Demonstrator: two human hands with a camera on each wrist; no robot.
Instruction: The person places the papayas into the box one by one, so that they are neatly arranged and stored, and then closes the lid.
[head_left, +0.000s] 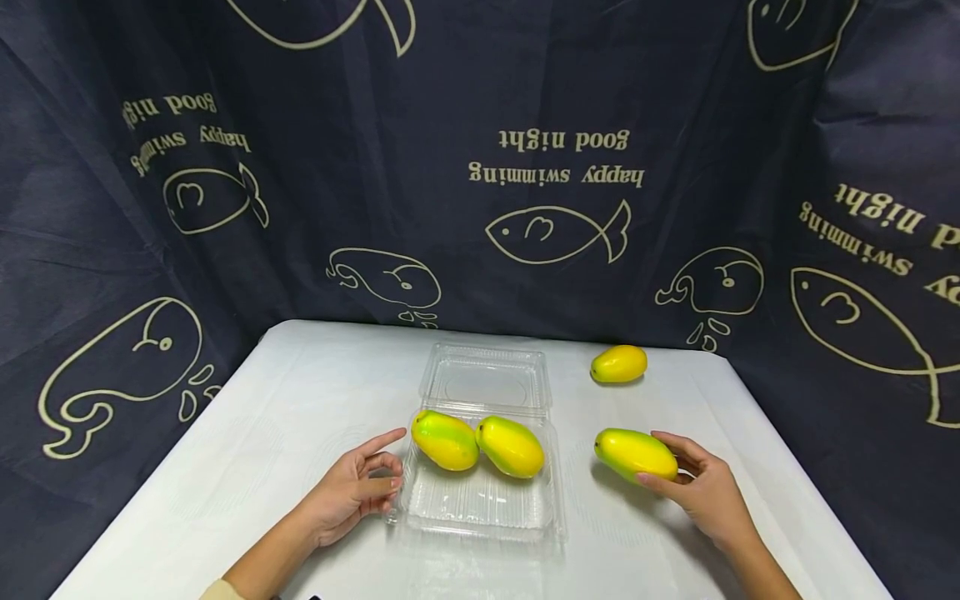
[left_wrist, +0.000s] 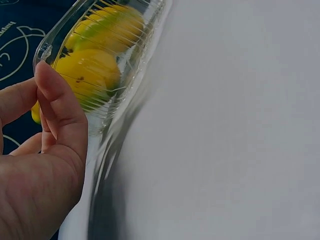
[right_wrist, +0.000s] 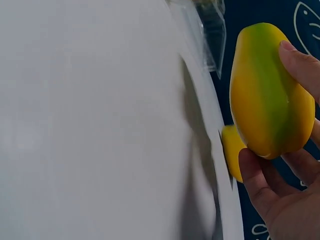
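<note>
- My right grip (head_left: 705,492): closed around one fruit, thumb on the near side, fingers at the far side and the blunt end.
- Held papaya (head_left: 633,454): long oval, narrower at one end, smooth and glossy; yellow with a broad green band. Located right of the container, well apart from it, a shadow on the table nearby; whether it touches the table, I cannot tell.
- My left grip (head_left: 348,492): moderately wide, index finger extended, the others loosely bent. Located at the container's left edge; firm contact with the rim, I cannot tell.
- Container (head_left: 480,508): clear thin plastic, rectangular, rounded corners, ribbed walls and base, shiny.
- Lid (head_left: 487,385): same clear plastic, joined along the far edge, laid back open, an oval outline moulded in its panel.
- Left papaya (head_left: 446,442) and right papaya (head_left: 512,448): inside the base, towards the hinge, side by side and tilted; glossy yellow with green patches.
- Far papaya (head_left: 619,365): mostly yellow, smooth, lying near the table's back edge, beyond the held one.
- Table (head_left: 300,400): white, smooth, faint curved lines in the surface.
- Cloth (head_left: 555,75): dark blue, softly creased, cream outlined fish, whales and inverted lettering.
</note>
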